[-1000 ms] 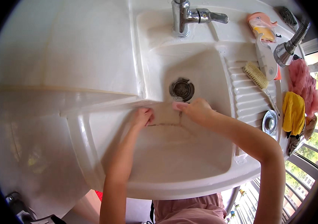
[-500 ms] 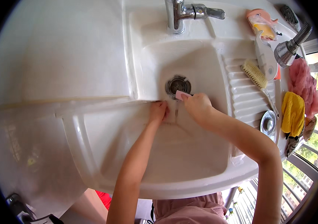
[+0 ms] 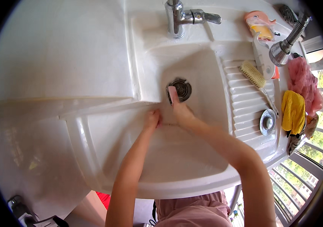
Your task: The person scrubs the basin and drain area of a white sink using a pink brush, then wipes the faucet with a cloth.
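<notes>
Two hands are reaching into the sink (image 3: 191, 162). Leftmost, the left hand (image 3: 152, 118) is curling near the ledge; whether its fingers are holding anything, I cannot tell. Rightward, the pink bar (image 3: 173, 94) is jutting from the grip, away from the person, its long axis running nearly up the view and its far end leaning slightly left. It is overlapping the left rim of the drain (image 3: 184, 90); contact is not showing. The right hand (image 3: 184, 114) is gripping the bar's near end, lying nearer the drain than the left.
</notes>
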Demonstrator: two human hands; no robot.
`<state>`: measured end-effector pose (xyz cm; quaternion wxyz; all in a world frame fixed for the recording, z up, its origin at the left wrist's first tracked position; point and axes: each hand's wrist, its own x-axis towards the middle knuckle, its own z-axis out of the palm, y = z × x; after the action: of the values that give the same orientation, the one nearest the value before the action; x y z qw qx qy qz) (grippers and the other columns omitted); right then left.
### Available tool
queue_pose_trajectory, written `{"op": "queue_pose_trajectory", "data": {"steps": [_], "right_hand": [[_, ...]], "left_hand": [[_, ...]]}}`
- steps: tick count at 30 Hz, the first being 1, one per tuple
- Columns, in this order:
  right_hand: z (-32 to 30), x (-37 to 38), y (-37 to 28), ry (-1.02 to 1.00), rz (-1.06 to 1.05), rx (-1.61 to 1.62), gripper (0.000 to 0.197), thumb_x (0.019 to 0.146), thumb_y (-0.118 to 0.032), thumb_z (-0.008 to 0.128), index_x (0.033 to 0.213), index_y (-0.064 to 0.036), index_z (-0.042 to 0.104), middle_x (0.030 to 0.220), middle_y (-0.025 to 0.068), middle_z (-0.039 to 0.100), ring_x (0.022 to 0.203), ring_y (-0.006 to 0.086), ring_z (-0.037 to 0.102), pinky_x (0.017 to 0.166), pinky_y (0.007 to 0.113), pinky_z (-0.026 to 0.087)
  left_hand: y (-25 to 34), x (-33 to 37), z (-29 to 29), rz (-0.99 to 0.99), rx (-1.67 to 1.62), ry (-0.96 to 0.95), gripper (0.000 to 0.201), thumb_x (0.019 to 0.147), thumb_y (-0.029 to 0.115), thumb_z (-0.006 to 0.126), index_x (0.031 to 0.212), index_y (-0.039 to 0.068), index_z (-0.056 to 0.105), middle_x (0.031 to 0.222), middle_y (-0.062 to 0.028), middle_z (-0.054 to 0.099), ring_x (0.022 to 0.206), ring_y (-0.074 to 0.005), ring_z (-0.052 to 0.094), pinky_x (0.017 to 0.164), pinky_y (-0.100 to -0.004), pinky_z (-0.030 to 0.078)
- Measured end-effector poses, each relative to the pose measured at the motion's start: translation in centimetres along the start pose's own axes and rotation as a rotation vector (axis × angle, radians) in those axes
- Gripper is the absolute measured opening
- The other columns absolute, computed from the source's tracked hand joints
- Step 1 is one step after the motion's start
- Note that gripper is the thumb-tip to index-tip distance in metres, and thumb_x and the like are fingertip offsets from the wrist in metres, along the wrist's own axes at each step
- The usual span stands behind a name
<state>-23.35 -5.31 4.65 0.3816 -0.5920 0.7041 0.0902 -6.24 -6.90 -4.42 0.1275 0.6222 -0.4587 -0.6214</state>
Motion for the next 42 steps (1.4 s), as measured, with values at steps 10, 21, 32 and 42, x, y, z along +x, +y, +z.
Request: {"op": "queue_pose_trajectory", "data": {"steps": [10, 21, 32, 42], "right_hand": [[6.1, 0.3, -3.7, 0.306, 0.093, 0.382, 0.066, 0.090, -0.004, 0.040, 0.148, -0.0093, 0.009, 0.082, 0.0248, 0.062, 0.066, 0.0296, 0.063, 0.059, 0.039, 0.052], [12.1, 1.4, 0.9, 0.655, -0.196, -0.258, 0.086, 0.082, 0.001, 0.046, 0.147, -0.0090, -0.009, 0.129, 0.0278, 0.047, 0.058, 0.0303, 0.061, 0.051, 0.041, 0.048], [7.4, -3.1, 2.5, 0.009, -0.106, 0.003, 0.083, 0.086, -0.009, 0.048, 0.148, -0.0293, -0.003, 0.090, 0.0157, 0.066, 0.076, 0.0284, 0.066, 0.064, 0.041, 0.052], [9.7, 5.0, -4.2, 0.716, -1.099, -0.319, 0.079, 0.088, -0.017, 0.050, 0.148, -0.0161, 0.000, 0.115, 0.0034, 0.062, 0.072, 0.0178, 0.068, 0.056, 0.033, 0.055]], "left_hand": [[1.3, -1.2, -5.9, -0.003, 0.291, 0.119, 0.043, 0.089, 0.024, 0.044, 0.057, -0.001, 0.058, 0.044, -0.0077, 0.052, 0.033, -0.0141, 0.048, 0.032, -0.0287, 0.036], [2.4, 0.8, -3.0, -0.029, 0.142, -0.114, 0.049, 0.089, 0.039, 0.056, 0.058, 0.001, 0.058, 0.046, -0.0078, 0.052, 0.033, -0.0130, 0.046, 0.033, -0.0280, 0.035], [1.7, 0.0, -1.8, -0.043, 0.196, 0.009, 0.055, 0.094, 0.034, 0.048, 0.053, -0.001, 0.057, 0.044, -0.0111, 0.054, 0.035, -0.0173, 0.053, 0.034, -0.0301, 0.041], [-1.1, -6.9, -10.9, 0.122, 1.046, 0.103, 0.023, 0.084, 0.008, 0.045, 0.097, -0.007, 0.058, 0.100, -0.0281, 0.057, 0.092, -0.0366, 0.060, 0.079, -0.0446, 0.050]]}}
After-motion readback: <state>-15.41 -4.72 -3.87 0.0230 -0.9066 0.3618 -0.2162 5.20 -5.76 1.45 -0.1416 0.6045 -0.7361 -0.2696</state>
